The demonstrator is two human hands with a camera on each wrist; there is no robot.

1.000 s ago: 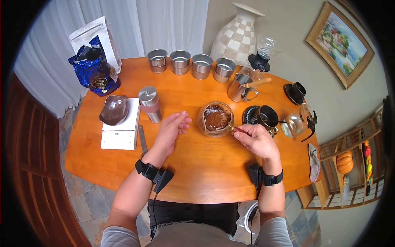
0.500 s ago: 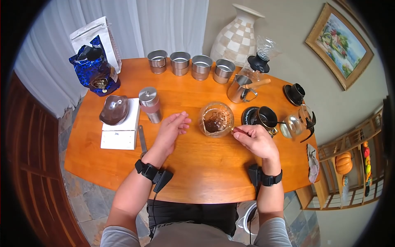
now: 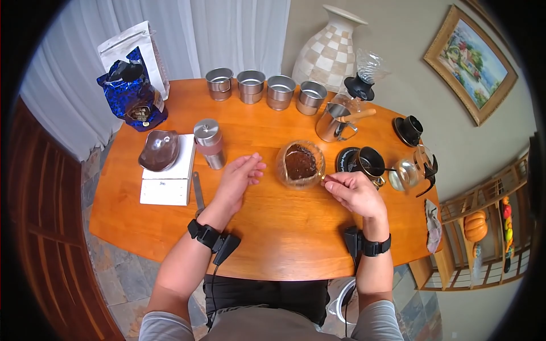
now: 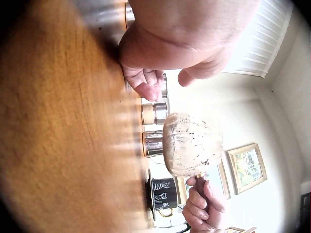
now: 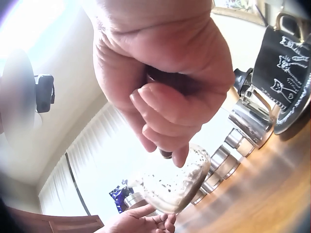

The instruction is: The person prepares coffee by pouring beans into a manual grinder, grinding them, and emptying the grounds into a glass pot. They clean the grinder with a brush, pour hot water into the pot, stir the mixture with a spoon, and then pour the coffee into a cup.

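My right hand (image 3: 358, 194) grips the dark handle (image 4: 201, 191) of a round glass pot (image 3: 283, 171). Dark brown coffee grounds (image 3: 300, 162) lie inside it, and specks cling to the glass. In the left wrist view the pot is held above the wooden table. My left hand (image 3: 236, 177) is left of the pot, apart from it, fingers loosely bent with nothing in them. Beyond that hand stands a steel coffee grinder (image 3: 208, 146) with a brown band. Just right of the pot, a black cup (image 3: 369, 162) with cat drawings sits on its saucer.
A white scale (image 3: 165, 192) bears a brown dish (image 3: 159, 150) at the left, before a blue bag (image 3: 133, 96). Several steel cups (image 3: 250, 88) line the back. A steel pitcher (image 3: 330, 124), a glass server (image 3: 405, 173) and a cloth (image 3: 433, 224) are at the right.
The coffee grounds have shifted about inside the glass pot, and the pot's tilt has varied slightly. My right hand keeps its grip on the handle; my left hand stays in place.
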